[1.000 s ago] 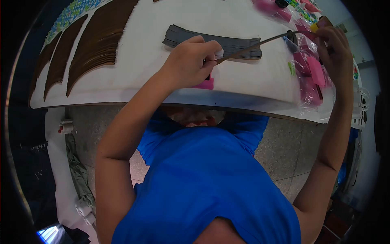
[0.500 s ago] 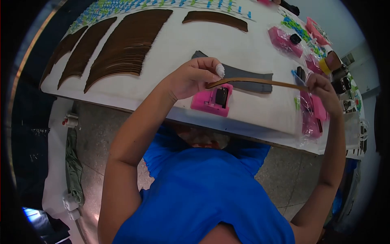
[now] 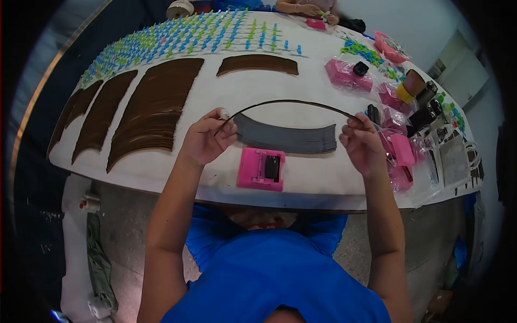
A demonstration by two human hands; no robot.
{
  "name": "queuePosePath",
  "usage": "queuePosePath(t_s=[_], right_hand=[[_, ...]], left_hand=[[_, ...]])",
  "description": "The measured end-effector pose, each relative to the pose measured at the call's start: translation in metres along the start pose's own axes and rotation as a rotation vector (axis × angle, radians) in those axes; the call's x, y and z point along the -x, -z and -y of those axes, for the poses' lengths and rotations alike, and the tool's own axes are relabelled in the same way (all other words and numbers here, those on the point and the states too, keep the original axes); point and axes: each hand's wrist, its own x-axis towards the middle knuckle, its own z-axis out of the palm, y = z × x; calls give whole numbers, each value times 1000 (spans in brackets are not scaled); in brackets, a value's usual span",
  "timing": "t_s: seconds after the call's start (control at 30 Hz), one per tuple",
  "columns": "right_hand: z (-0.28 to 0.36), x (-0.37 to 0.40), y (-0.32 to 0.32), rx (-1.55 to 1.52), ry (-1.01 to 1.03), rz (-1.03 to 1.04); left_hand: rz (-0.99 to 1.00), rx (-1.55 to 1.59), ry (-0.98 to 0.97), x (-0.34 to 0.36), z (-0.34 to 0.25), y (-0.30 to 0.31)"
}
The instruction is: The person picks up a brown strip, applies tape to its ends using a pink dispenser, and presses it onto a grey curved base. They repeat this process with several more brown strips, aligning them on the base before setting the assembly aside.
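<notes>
A thin, narrow brown strip [image 3: 293, 101] with a dark edge, leather-like, arches upward between my hands. My left hand [image 3: 207, 139], one fingertip wrapped in white, pinches its left end. The right end is pinched in the fingers of my right hand [image 3: 363, 141]. Behind and below the strip, a curved stack of grey strips [image 3: 288, 138] lies on the white table [image 3: 318, 180]. Nearer to me sits a pink tray-like tool [image 3: 249, 171] with a black roller [image 3: 272, 168] in it.
Brown strips [image 3: 156, 116] lie in rows at left, with another brown batch [image 3: 258, 64] behind. Blue and green clips [image 3: 177, 35] cover the far left. Plastic-wrapped pink tools [image 3: 347, 75] and dark bottles [image 3: 425, 116] stand at right. A co-worker's hands [image 3: 309, 9] are at the far side.
My right hand has come left and down, and my left hand has moved left and down. The strip went from nearly straight to an upward arch. The view has shifted, showing more of the far table.
</notes>
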Motion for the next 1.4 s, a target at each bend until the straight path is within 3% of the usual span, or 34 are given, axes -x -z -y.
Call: queuePosePath(t_s=[0.33, 0.4, 0.5, 0.63, 0.87, 1.07, 1.13, 1.17, 1.23, 1.37, 1.4], right_hand=[[-46, -73, 2, 298, 104, -254], [-53, -89, 10, 335, 78, -255], [-62, -114, 12, 420, 46, -270], [-71, -150, 25, 621, 25, -260], [-76, -204, 47, 941, -58, -239], [-94, -246, 104, 1071, -118, -221], [-99, -253, 121, 1340, -147, -174], [-101, -252, 122, 1337, -145, -184], [-110, -252, 119, 1768, -101, -299], [-116, -238, 106, 1870, -34, -406], [-116, -228, 100, 1897, 77, -402]], left_hand=[[-121, 262, -232, -43, -13, 44], [-438, 367, -314, -62, -16, 62], [-679, 341, -452, -95, -13, 77], [-861, 260, -360, -137, -9, 99], [-927, 77, -177, -189, -12, 111], [-812, -413, 41, -191, -17, 94], [-641, -1259, 296, -186, -19, 86], [-633, -1264, 301, -182, -12, 91], [-458, -2079, -48, -171, 3, 93], [-470, -2187, 15, -169, 9, 89], [-464, -2216, 16, -170, 9, 88]])
